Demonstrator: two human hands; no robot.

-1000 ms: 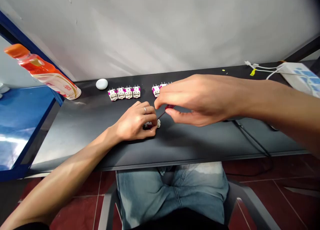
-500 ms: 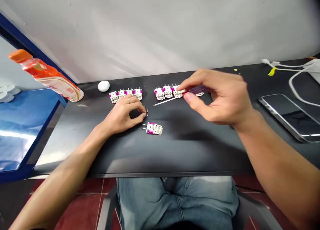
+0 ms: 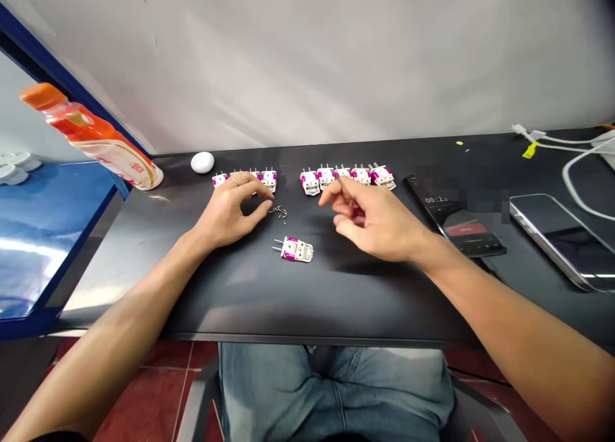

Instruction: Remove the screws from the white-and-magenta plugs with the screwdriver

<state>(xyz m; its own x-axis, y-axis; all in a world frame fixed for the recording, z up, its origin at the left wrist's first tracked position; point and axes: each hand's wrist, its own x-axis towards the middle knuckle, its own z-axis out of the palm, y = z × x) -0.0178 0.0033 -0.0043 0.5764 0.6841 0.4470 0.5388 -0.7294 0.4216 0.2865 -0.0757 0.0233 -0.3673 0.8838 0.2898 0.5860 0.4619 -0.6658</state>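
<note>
My left hand [image 3: 235, 208] rests on the table, fingers loosely curved, thumb tip and index tip slightly apart beside a small pile of screws [image 3: 279, 212]. Nothing shows between them. Behind it, partly covered, stands a row of white and purple plugs [image 3: 269, 180]. A single plug [image 3: 296, 249] lies on its side nearer to me, its pins pointing left. My right hand [image 3: 372, 218] hovers in front of a second row of plugs [image 3: 310, 182], fingers bent and apart. No tool is visible in it; the palm side is partly hidden.
An orange bottle [image 3: 106, 138] and a white egg-shaped object [image 3: 202, 163] stand at the back left. On the right lie a dark phone [image 3: 473, 230], another phone [image 3: 562, 237] and a white cable [image 3: 571, 179]. The table's front edge [image 3: 307, 339] runs before my lap.
The screwdriver that my right hand held is out of sight. That hand has moved left and lower, uncovering the dark phone. My left hand has shifted slightly back from the screws, showing more of them.
</note>
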